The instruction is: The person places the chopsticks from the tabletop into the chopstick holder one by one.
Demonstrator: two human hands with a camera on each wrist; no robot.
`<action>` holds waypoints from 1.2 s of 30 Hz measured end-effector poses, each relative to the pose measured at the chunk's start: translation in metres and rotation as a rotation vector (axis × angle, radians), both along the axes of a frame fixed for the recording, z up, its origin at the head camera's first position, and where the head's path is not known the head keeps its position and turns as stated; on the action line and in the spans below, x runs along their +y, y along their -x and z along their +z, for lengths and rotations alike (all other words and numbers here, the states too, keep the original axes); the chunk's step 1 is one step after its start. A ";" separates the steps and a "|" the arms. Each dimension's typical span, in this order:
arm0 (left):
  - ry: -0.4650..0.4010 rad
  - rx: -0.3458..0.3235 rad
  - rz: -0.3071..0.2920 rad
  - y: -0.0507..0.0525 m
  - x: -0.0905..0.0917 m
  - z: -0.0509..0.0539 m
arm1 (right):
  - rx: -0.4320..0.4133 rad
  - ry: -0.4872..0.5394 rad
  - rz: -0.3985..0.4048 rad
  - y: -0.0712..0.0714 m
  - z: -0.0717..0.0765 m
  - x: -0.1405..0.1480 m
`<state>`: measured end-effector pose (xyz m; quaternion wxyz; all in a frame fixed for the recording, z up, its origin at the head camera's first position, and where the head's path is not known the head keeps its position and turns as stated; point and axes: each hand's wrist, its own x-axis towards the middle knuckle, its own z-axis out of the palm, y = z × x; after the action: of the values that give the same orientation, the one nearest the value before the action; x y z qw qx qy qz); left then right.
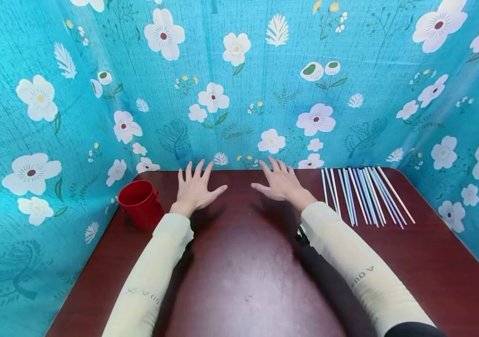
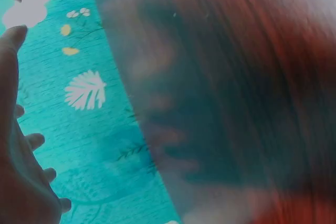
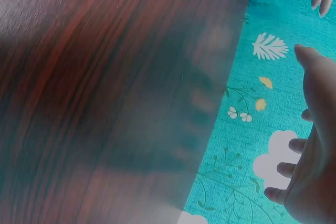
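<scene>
Both hands hover above the far part of a dark red-brown table (image 1: 239,262), palms down with fingers spread. The left hand (image 1: 195,188) holds nothing; a red cup-like container (image 1: 142,206) stands a little to its left. Empty as well, the right hand (image 1: 280,183) has several thin pale sticks or straws (image 1: 367,196) to its right, in white, blue and purple tones. Seen from the left wrist, the left hand (image 2: 23,145) shows its thumb and fingertips over the table's edge. The right wrist view shows the right hand (image 3: 315,161) likewise extended, with shadows on the tabletop.
A turquoise floral cloth (image 1: 239,84) hangs behind the table and along both sides. The sticks lie side by side near the far right corner. The red container sits by the far left corner.
</scene>
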<state>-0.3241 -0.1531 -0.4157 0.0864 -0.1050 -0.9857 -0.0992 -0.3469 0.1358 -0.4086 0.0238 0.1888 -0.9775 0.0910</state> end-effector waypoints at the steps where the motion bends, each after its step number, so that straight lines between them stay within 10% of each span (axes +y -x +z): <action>1: -0.004 0.011 -0.007 -0.002 -0.003 0.002 | 0.001 -0.003 0.000 0.000 0.001 0.002; 17: 0.009 0.160 0.031 -0.041 -0.069 0.028 | 0.005 0.001 -0.027 -0.003 0.007 0.049; 36: -0.201 0.140 0.133 -0.082 -0.146 0.025 | -0.093 0.041 -0.171 0.009 -0.007 0.117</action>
<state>-0.2424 -0.2991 -0.3910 0.1715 -0.0368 -0.9672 -0.1840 -0.3557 0.2524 -0.4160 -0.0101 0.0995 -0.9880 0.1174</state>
